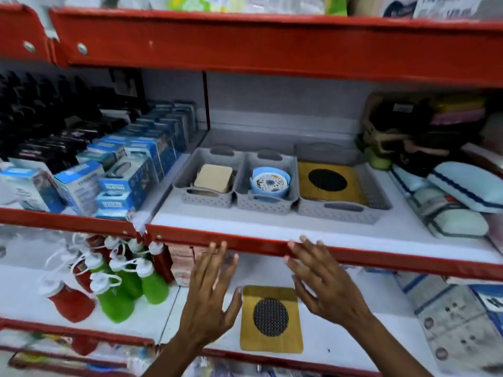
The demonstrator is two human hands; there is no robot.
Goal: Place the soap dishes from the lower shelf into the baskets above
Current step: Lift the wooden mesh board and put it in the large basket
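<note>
A flat wooden soap dish with a round black mesh centre lies on the white lower shelf. My left hand hovers just left of it and my right hand just right of it, both with fingers spread and holding nothing. On the shelf above stand three grey baskets. The left basket holds a beige square dish. In the middle basket sits a round blue dish. The large right basket contains a matching wooden dish.
A red shelf edge runs just above my fingertips. Green and red squeeze bottles stand on the lower shelf at left, boxed goods at right. Blue boxes fill the upper shelf's left; pale blue cases its right.
</note>
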